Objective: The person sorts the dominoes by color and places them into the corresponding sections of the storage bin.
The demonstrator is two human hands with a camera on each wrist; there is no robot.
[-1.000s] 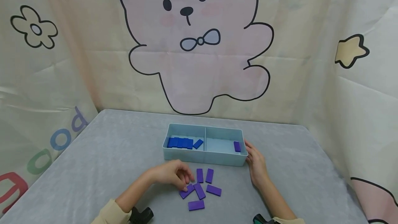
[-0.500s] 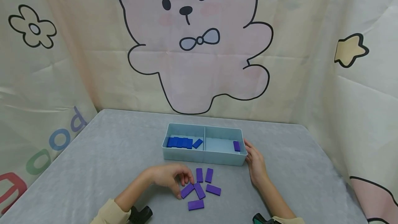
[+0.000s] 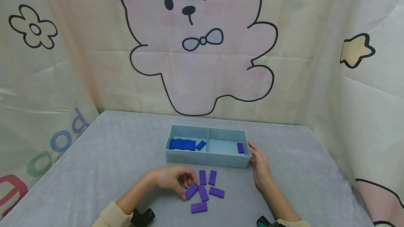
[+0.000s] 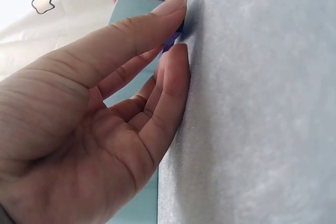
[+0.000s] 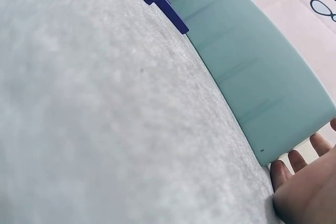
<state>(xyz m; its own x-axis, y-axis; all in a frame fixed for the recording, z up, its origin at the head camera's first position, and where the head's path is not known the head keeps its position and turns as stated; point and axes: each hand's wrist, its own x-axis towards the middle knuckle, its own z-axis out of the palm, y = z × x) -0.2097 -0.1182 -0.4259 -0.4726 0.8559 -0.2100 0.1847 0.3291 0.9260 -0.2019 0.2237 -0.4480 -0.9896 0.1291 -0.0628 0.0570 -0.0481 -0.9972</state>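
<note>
In the head view my left hand (image 3: 173,179) is over the near middle of the table, pinching a flat purple tile (image 3: 191,191) between thumb and fingertips. Its thumb lies at the tile's near end in that view. Several more purple tiles lie close by, among them an upright one (image 3: 203,192), a slanted one (image 3: 216,192) and a near one (image 3: 199,207). Behind them stands a light blue two-compartment box (image 3: 202,157). My right hand (image 3: 261,169) rests with extended fingers against the box's right end; the right wrist view shows those fingertips at its end wall.
The box's left compartment holds a row of blue tiles (image 3: 182,144) and a loose blue tile (image 3: 200,145). One purple tile (image 3: 240,148) lies in the right compartment. A grey cloth covers the table (image 3: 126,139), and a printed curtain (image 3: 293,90) hangs behind.
My left thumb has moved from on top of the purple tile to its near end. The tile has turned and shifted slightly right. My right hand stays at the box.
</note>
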